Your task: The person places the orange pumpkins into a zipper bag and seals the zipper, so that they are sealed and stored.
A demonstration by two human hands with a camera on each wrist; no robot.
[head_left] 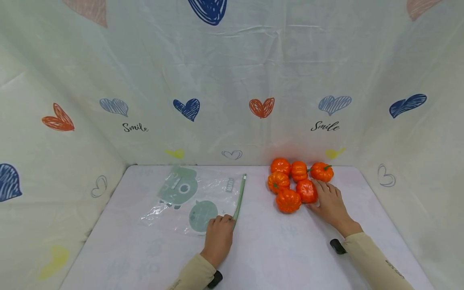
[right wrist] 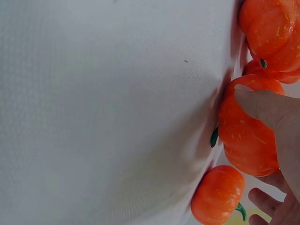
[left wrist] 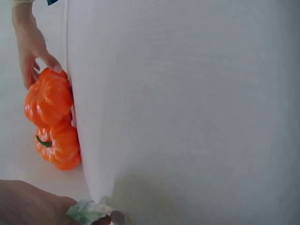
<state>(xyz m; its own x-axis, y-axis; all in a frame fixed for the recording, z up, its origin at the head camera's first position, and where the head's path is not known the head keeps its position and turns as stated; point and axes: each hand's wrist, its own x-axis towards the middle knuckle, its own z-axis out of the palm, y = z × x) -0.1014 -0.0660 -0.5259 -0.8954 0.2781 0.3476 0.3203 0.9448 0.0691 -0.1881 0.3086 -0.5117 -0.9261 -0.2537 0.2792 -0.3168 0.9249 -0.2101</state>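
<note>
— Where is the pumpkin being handled?
— The pumpkin [head_left: 306, 191] sits on the bench [head_left: 275, 249], on the right side, in a tight cluster of six small orange pumpkins [head_left: 294, 183] near the back wall. The right hand [head_left: 328, 203] touches it from the side; the right wrist view shows the thumb pressed to its ribbed skin, the other fingers spread loosely behind it, not wrapped round it.
— And the other hand?
— The left hand [head_left: 218, 235] lies well apart, on the left, pinching the near corner of a clear plastic zip bag [head_left: 192, 197] by its green seal strip [head_left: 239, 196]. The bag lies flat on the bench, printed with pale green cartoon figures.
— What surrounds the bench?
— A white cloth backdrop [head_left: 232, 80] with hearts and the word "Smile".
</note>
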